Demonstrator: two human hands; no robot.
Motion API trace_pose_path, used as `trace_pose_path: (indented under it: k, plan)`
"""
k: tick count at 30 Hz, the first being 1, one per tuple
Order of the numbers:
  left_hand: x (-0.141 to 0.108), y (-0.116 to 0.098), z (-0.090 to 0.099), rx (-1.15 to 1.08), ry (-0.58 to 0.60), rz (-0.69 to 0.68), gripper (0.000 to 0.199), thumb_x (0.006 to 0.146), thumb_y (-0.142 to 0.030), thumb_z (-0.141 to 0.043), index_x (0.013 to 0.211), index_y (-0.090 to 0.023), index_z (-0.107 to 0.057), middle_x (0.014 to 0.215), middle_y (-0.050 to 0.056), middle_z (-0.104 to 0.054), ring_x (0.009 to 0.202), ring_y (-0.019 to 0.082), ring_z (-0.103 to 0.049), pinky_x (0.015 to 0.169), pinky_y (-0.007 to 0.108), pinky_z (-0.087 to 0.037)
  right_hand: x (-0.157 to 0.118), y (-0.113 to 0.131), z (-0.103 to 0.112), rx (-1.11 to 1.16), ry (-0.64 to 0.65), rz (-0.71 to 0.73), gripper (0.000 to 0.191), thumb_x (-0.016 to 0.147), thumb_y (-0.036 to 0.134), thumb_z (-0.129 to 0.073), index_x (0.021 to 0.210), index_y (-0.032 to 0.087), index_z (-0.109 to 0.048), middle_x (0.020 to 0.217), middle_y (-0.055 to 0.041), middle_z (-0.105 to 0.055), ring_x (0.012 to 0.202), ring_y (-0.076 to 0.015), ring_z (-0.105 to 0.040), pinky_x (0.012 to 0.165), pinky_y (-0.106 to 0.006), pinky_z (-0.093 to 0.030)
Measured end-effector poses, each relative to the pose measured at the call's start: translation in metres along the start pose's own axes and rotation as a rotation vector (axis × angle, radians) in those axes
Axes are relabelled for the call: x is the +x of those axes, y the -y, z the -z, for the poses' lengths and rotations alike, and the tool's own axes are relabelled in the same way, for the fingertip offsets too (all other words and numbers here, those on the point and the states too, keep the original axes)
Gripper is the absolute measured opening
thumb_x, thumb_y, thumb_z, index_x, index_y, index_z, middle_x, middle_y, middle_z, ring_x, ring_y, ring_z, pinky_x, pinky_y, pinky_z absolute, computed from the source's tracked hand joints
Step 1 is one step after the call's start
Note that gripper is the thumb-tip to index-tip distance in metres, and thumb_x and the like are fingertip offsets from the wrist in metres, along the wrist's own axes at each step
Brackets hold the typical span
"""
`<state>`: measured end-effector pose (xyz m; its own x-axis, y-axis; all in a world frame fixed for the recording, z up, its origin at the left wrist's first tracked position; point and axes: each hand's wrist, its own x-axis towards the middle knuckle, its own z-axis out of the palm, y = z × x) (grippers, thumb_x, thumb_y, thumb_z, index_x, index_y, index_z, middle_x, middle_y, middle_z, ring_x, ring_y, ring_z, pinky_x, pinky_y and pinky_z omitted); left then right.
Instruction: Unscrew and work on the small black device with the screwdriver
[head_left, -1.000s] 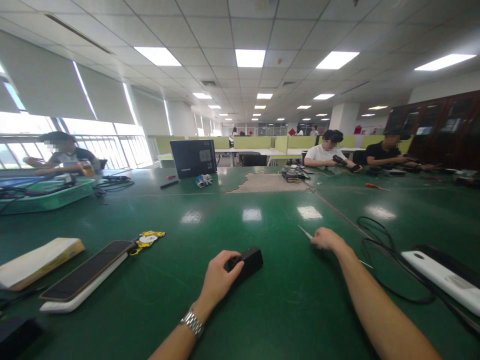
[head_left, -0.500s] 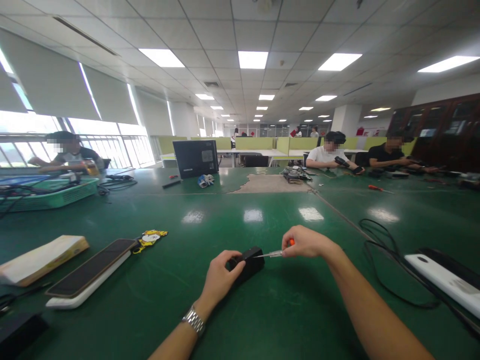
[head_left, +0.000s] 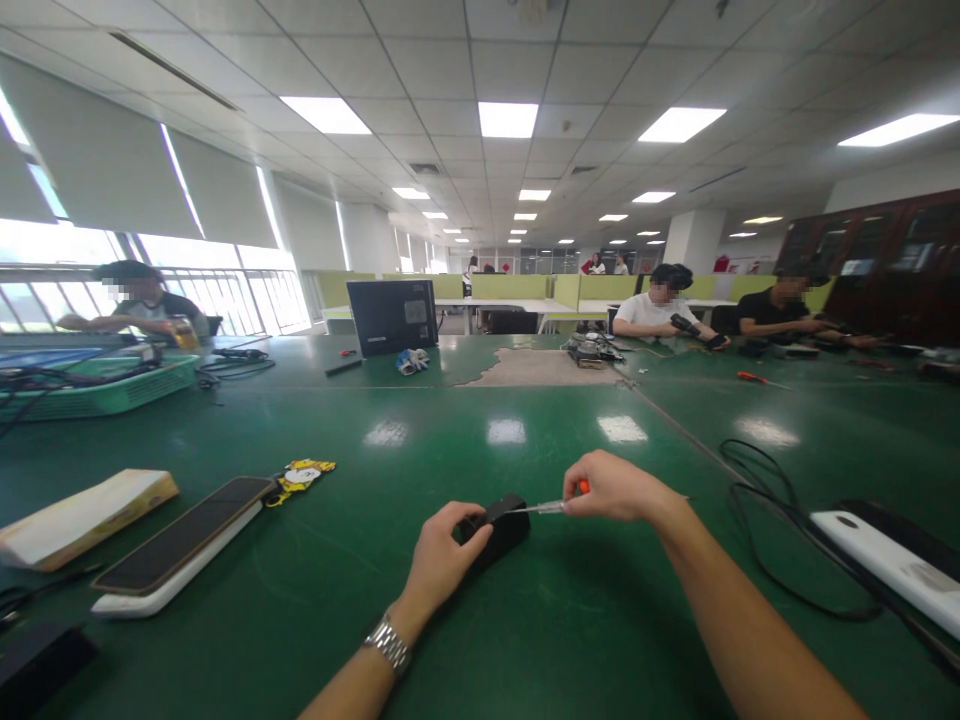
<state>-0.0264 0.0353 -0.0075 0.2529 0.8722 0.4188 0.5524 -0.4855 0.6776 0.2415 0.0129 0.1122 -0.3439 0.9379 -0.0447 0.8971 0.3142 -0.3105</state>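
Note:
A small black box-shaped device (head_left: 508, 535) rests on the green tabletop in front of me. My left hand (head_left: 444, 548) is closed round its left end, with the thumb lying along the top. In my right hand (head_left: 611, 487) is a screwdriver (head_left: 551, 508) with a clear and orange handle. Its thin metal shaft points left, and the tip meets the upper face of the black device. Whether the tip sits in a screw or a seam is too small to tell. My left fingers hide the device's far end.
To the left lie a phone (head_left: 187, 530) on a white slab, a paper packet (head_left: 86, 520) and a green basket (head_left: 105, 390) of cables. A white power strip (head_left: 892, 565) and black cable are at right. A monitor (head_left: 394, 318) stands behind. Co-workers (head_left: 660, 310) sit across the table.
Almost nothing differs. The black device appears slightly tilted under the screwdriver tip, while both hands keep their places.

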Motion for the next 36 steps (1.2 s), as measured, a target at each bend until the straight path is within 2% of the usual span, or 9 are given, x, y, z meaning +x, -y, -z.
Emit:
trace_pose_path:
  k: [11,17,19,22,26,28,32,36]
  plan:
    - [-0.001,-0.005,0.003,0.017,0.022,-0.001,0.024,0.084,-0.036,-0.058,0.097,-0.02,-0.067,0.099,0.006,-0.067,0.087,0.023,-0.063,0.08,0.036,-0.052,-0.003,0.012,0.002,-0.098,0.013,-0.057,0.023,0.072,0.039,-0.063,0.082,0.023,-0.075,0.079,-0.0033,-0.07,0.069,-0.0176,-0.06,0.056,-0.024,-0.036]
    - [-0.003,-0.01,0.005,0.029,0.033,-0.046,0.02,0.083,-0.034,-0.061,0.096,-0.021,-0.068,0.096,0.006,-0.067,0.086,0.022,-0.062,0.077,0.033,-0.051,-0.009,0.026,0.001,-0.173,0.007,-0.085,0.02,0.071,0.037,-0.063,0.081,0.024,-0.075,0.08,-0.0053,-0.071,0.071,-0.0206,-0.062,0.056,-0.026,-0.036]
    - [-0.004,-0.012,0.005,0.029,0.041,-0.067,0.019,0.081,-0.031,-0.062,0.096,-0.021,-0.068,0.095,0.005,-0.067,0.086,0.022,-0.062,0.077,0.032,-0.05,-0.009,0.033,-0.007,-0.22,0.01,-0.075,0.019,0.07,0.036,-0.063,0.079,0.023,-0.074,0.079,-0.0069,-0.071,0.071,-0.0225,-0.064,0.057,-0.027,-0.038]
    - [-0.004,-0.012,0.004,0.022,0.055,-0.084,0.019,0.08,-0.029,-0.063,0.096,-0.021,-0.068,0.096,0.005,-0.066,0.088,0.022,-0.062,0.079,0.032,-0.05,-0.003,0.045,-0.03,-0.305,0.035,-0.051,0.02,0.069,0.032,-0.062,0.081,0.021,-0.074,0.082,-0.0104,-0.072,0.076,-0.0264,-0.066,0.059,-0.029,-0.042]
    - [-0.004,-0.01,0.003,-0.002,0.068,-0.075,0.036,0.076,-0.025,-0.067,0.111,-0.021,-0.063,0.108,0.007,-0.065,0.097,0.024,-0.061,0.088,0.035,-0.048,0.014,0.053,-0.067,-0.353,0.208,-0.045,0.026,0.062,0.027,-0.064,0.084,0.018,-0.074,0.086,-0.0131,-0.073,0.078,-0.0284,-0.069,0.06,-0.029,-0.046]
    - [-0.005,-0.01,0.002,0.0,0.066,-0.082,0.042,0.075,-0.024,-0.067,0.117,-0.022,-0.061,0.113,0.007,-0.064,0.102,0.025,-0.059,0.092,0.036,-0.047,0.02,0.052,-0.078,-0.347,0.237,-0.025,0.029,0.061,0.028,-0.064,0.086,0.018,-0.075,0.085,-0.0127,-0.073,0.079,-0.0286,-0.069,0.06,-0.03,-0.048]
    - [-0.006,-0.008,0.001,0.028,0.072,-0.106,0.043,0.078,-0.024,-0.064,0.12,-0.024,-0.06,0.117,0.007,-0.063,0.106,0.024,-0.059,0.094,0.036,-0.047,0.024,0.046,-0.079,-0.349,0.214,-0.029,0.032,0.062,0.033,-0.066,0.089,0.019,-0.075,0.088,-0.0129,-0.073,0.081,-0.0286,-0.069,0.062,-0.03,-0.049]
    - [-0.008,-0.007,0.001,0.048,0.067,-0.054,0.045,0.078,-0.027,-0.063,0.123,-0.024,-0.06,0.121,0.007,-0.064,0.11,0.026,-0.059,0.098,0.038,-0.046,0.023,0.045,-0.076,-0.332,0.219,-0.032,0.034,0.062,0.038,-0.066,0.089,0.019,-0.075,0.088,-0.0137,-0.073,0.081,-0.0302,-0.069,0.062,-0.032,-0.049]
